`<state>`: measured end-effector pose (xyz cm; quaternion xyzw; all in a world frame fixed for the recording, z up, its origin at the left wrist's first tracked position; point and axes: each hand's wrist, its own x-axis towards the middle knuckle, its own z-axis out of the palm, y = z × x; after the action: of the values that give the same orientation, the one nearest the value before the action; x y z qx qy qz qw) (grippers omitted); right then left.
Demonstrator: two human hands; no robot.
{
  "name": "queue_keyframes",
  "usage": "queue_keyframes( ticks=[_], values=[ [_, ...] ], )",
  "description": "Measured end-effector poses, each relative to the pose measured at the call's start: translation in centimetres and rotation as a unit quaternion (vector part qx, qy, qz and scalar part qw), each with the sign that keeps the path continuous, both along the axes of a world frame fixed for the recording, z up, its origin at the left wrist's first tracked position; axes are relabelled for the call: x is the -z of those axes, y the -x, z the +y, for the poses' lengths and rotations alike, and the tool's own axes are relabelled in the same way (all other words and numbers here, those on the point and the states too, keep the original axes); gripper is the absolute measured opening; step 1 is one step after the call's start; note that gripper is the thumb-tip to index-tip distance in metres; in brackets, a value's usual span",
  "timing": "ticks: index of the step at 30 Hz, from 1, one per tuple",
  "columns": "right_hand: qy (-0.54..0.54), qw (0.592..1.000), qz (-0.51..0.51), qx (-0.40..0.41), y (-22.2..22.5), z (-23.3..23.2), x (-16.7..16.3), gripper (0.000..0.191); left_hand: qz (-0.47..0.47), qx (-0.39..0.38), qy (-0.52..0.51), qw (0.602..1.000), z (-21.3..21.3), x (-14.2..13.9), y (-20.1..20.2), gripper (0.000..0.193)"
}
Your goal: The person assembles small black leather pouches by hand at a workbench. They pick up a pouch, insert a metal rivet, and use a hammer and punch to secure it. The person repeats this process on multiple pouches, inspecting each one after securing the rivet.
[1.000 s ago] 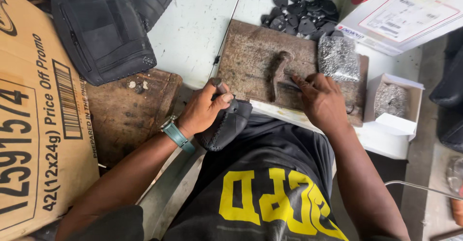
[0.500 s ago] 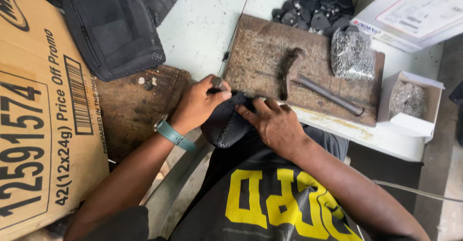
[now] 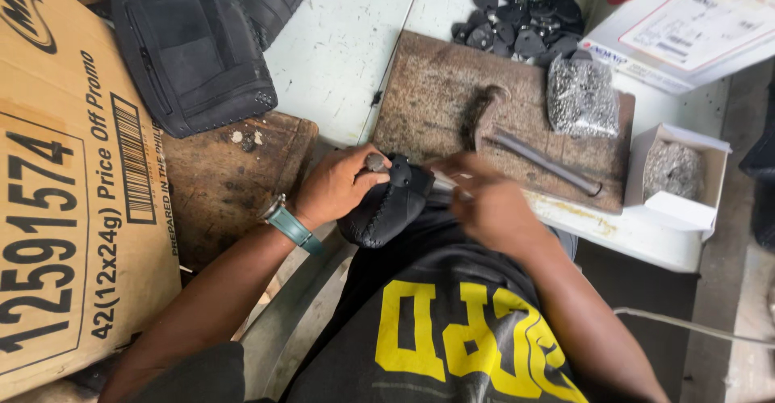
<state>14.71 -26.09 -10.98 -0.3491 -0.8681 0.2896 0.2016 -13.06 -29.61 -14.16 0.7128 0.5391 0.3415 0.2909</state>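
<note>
The black leather piece [image 3: 387,205] is a small, rounded, folded bit of dark material with a line of pale stitching along its curved edge; it sits at the near edge of the tabletop [image 3: 347,40], just in front of the wooden board [image 3: 436,96] and over the person's lap. The left hand [image 3: 335,185] has its fingers curled around the piece's upper left side, thumb and forefinger pinching a small greyish knob at its top. The right hand [image 3: 484,201] is blurred by motion just to the right of the piece; its fingers look drawn together, but whether they pinch anything cannot be told. The piece's underside is hidden against the dark shirt, and its right end is lost behind the blurred fingers. A hammer [image 3: 517,141] lies on the board, well apart from both hands. Half a second ago the right hand lay over the leather piece, touching it; now it has lifted away to the right, while the left hand keeps its grip in the same spot.
</note>
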Motion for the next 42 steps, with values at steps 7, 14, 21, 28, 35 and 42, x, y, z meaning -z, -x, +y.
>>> queue_keyframes(
  ticks=[7,14,21,28,35,42],
  values=[
    [-0.231,0.933,-0.161,0.224,-7.1,4.4,4.4,0.032,0.02,0.007,-0.066,0.998,0.2,0.8,-0.3,0.026],
    [0.106,0.947,0.155,0.261,-6.8,5.8,1.2,0.028,0.028,-0.003,-0.063,0.998,0.6,0.5,-0.3,0.024],
    [-0.268,0.963,0.03,0.01,-1.4,3.9,-3.3,0.022,0.036,-0.006,-0.028,0.999,0.9,0.4,-0.3,0.024],
    [-0.436,0.858,0.04,0.268,-10.7,3.8,-11.2,0.014,0.039,-0.03,0.001,0.999,1.5,0.1,-0.8,0.025],
    [-0.339,0.875,-0.171,0.299,-4.2,1.3,-10.7,0.016,0.047,-0.045,-0.01,0.998,1.1,0.7,-0.9,0.024],
    [-0.144,0.951,-0.169,0.214,-6.9,4.9,-3.6,0.043,0.061,-0.062,-0.066,0.994,1.6,1.4,-1.1,0.025]
  ],
)
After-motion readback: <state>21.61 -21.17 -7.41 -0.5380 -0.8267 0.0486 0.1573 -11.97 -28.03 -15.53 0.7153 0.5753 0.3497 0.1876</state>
